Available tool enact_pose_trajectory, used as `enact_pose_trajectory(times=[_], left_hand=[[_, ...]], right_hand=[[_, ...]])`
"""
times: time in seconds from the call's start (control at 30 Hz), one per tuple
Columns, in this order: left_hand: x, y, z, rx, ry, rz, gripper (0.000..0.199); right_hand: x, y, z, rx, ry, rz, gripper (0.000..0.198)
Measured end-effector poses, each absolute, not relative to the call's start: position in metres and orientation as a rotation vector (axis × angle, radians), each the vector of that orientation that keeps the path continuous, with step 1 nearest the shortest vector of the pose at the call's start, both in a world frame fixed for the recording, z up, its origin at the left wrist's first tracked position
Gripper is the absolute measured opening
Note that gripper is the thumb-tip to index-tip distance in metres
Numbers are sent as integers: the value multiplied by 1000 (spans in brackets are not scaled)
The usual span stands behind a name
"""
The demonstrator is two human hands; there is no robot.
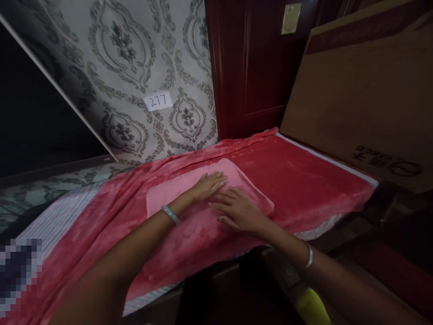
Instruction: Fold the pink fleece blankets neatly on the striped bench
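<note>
On my far left stands one dark panel (37,108) with a pale edge. Below it a striped cloth (74,210) shows from under one red blanket (111,221), which is rumpled on this side and spreads across to the right; what bears it I can't tell. Behind, on the patterned wall (131,45), is a single paper slip (158,101) reading 277.

One pink cloth (182,183) lies on top of the blanket, about midway along, its far corners fairly square. The person's left hand (208,186) rests on it palm down, its grip wide and flat, fingers stretched out and close together. Just beside it the right hand (238,210) also lies on the pink cloth, palm down, grip wide, fingers a little spread and slightly bent. I count two pale bangles (170,215), one on each arm.

Beyond the right hand rises dark red panelling (257,63) bearing one pale plate (291,19). Low down, by the right forearm, is one yellow thing (313,304), too dim to name. Farthest right, one large cardboard box (358,90) leans beside the blanket's end.
</note>
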State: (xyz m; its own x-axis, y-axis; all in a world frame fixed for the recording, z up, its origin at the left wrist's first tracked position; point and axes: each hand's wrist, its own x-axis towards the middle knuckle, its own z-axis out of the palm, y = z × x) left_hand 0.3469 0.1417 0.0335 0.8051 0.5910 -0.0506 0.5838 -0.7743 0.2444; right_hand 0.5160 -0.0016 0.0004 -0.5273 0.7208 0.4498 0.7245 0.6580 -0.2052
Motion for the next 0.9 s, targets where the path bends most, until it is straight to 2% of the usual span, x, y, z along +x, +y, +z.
enact_pose_trajectory(times=[0.2,0.4,0.5,0.63,0.9], left_hand=[[316,158,16,2886,1037,9,62],[312,203,11,2691,1199,-6,68],[310,214,5,2655,1154,97,70],[307,212,-6,2684,1156,236,68],[315,193,6,2750,1323,164,64]], right_hand=[[492,6,-23,-1127,-2439,58,47],[496,4,-35,-1146,-2407,106,47],[496,3,-33,-1163,-2395,130,50],[496,4,-35,-1170,-2404,147,53],[493,6,-40,-1155,-2395,88,50]])
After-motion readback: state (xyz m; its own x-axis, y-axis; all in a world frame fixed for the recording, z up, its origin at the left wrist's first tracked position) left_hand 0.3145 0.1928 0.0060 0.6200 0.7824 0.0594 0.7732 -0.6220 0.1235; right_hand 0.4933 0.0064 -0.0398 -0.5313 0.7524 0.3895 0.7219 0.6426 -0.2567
